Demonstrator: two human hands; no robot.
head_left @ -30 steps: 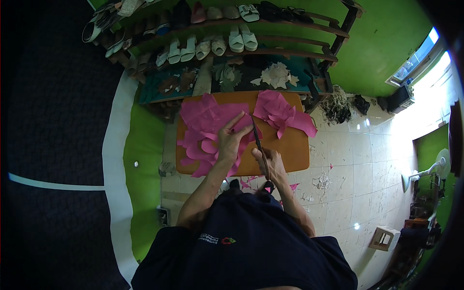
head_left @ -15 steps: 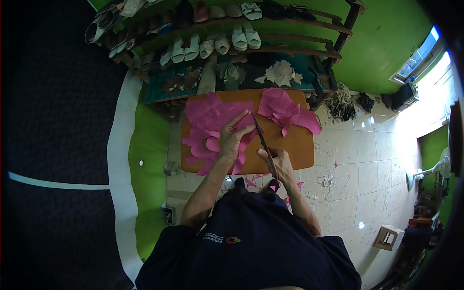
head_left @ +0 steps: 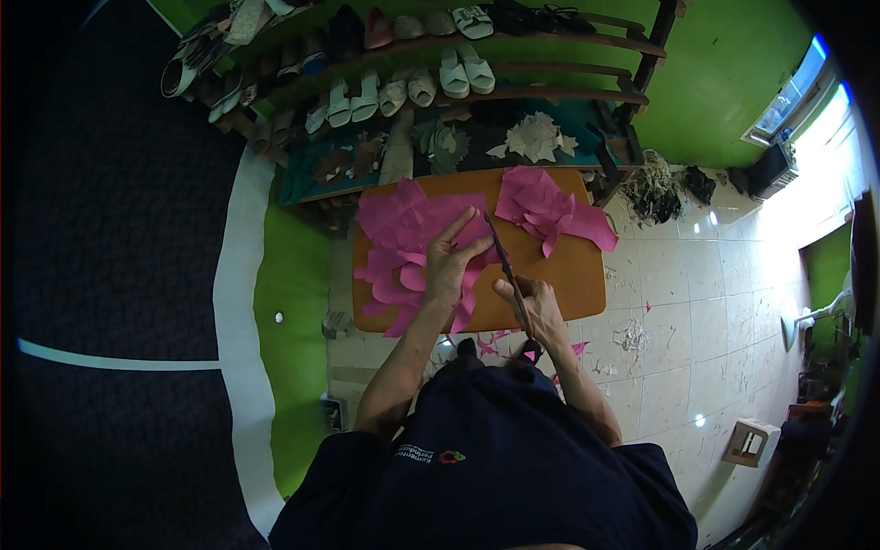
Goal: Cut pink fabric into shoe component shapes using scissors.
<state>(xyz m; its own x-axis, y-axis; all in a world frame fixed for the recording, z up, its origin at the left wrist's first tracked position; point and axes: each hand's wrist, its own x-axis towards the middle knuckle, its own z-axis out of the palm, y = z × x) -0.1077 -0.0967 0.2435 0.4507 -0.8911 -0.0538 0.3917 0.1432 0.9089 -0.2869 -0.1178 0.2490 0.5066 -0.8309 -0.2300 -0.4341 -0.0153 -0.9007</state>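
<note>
My right hand (head_left: pixel 543 313) is closed round the handles of a long dark pair of scissors (head_left: pixel 506 263), whose blades point away from me over the table. Beside the blades, my left hand (head_left: pixel 445 266) holds a pink sheet piece between thumb and fingers, partly hidden by the hand. The scissor tips are close to my left fingertips. Under and around the left hand lies a loose heap of cut pink pieces (head_left: pixel 385 220). A second, smaller pile of pink pieces (head_left: pixel 533 200) rests at the far right of the orange-brown table (head_left: pixel 573 284).
Beyond the table stands a wooden rack (head_left: pixel 550 92) with rows of shoes and sandals (head_left: pixel 466 71). Its lower shelf bears white scraps (head_left: pixel 534 137) and green scraps (head_left: pixel 442 147). Pink offcuts (head_left: pixel 495 341) lie by my feet. A bundle of shreds (head_left: pixel 653 191) sits on the tiled floor.
The whole view has shifted slightly, moving the table and rack a little to the right in the picture. Both hands keep nearly the same pose, with the scissors beside the left fingers.
</note>
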